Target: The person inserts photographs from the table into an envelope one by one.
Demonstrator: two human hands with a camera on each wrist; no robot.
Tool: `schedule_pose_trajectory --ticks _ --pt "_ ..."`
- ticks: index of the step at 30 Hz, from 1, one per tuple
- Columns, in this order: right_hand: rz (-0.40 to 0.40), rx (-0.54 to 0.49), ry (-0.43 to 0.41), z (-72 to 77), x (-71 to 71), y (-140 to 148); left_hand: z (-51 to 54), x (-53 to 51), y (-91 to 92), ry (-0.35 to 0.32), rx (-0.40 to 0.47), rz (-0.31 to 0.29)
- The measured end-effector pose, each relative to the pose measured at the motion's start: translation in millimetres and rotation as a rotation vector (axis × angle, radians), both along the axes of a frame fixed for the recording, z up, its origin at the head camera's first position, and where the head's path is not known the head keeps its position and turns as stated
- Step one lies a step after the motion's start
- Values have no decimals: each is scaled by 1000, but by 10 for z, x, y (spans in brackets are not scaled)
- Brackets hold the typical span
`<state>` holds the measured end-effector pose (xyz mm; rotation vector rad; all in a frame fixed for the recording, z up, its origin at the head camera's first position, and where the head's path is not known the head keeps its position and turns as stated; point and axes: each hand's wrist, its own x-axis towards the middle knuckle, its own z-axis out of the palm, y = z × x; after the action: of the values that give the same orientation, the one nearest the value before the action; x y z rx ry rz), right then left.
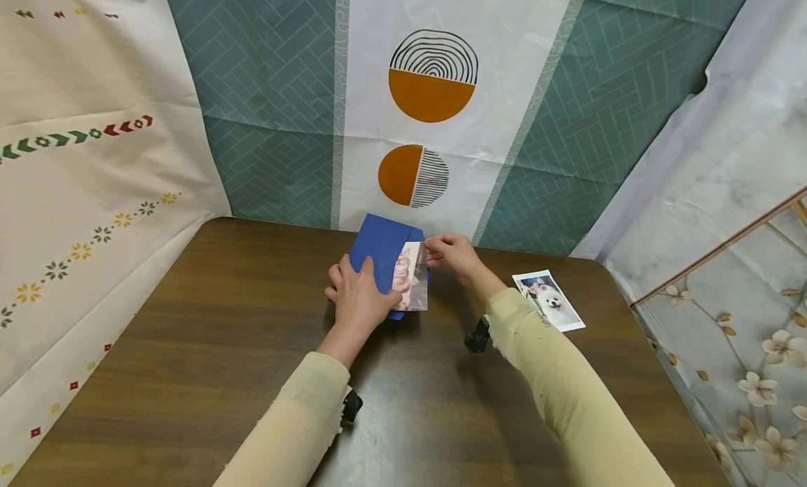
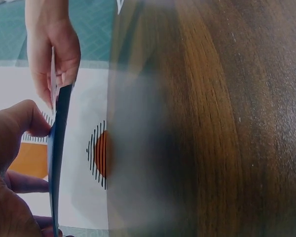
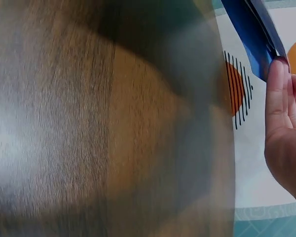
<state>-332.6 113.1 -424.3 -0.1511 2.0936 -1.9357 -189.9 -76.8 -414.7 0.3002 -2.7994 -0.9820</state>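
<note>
A blue photo album (image 1: pixel 381 243), partly opened, is held up above the far part of the table. My left hand (image 1: pixel 361 296) grips it from the left, and in the left wrist view the thumb and fingers lie on opposite sides of the edge-on album (image 2: pixel 63 111). A clear sleeve (image 1: pixel 419 299) with a pinkish picture (image 1: pixel 403 275) in it shows at the album's right side. With its fingertips my right hand (image 1: pixel 455 254) pinches the sleeve's upper right edge. In the right wrist view, that hand (image 3: pixel 286 126) is at the lower end of the blue cover (image 3: pixel 246 37).
A white-bordered dog photo (image 1: pixel 553 303) lies on the brown wooden table (image 1: pixel 208 361), right of the right forearm. Behind the table hangs a patterned curtain (image 1: pixel 271 143). Pale cloths flank it on both sides.
</note>
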Motion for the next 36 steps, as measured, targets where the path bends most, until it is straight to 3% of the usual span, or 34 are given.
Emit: schedule_pose_trajectory --ticks 12,29,36 --pt "-5 -98 -13 -24 33 -156 -8 -8 0 19 3 0" --pt "65 -60 -57 -6 46 -208 29 -17 24 9 51 -3" --pt "81 -101 -67 -2 54 -228 52 -9 27 17 61 -3"
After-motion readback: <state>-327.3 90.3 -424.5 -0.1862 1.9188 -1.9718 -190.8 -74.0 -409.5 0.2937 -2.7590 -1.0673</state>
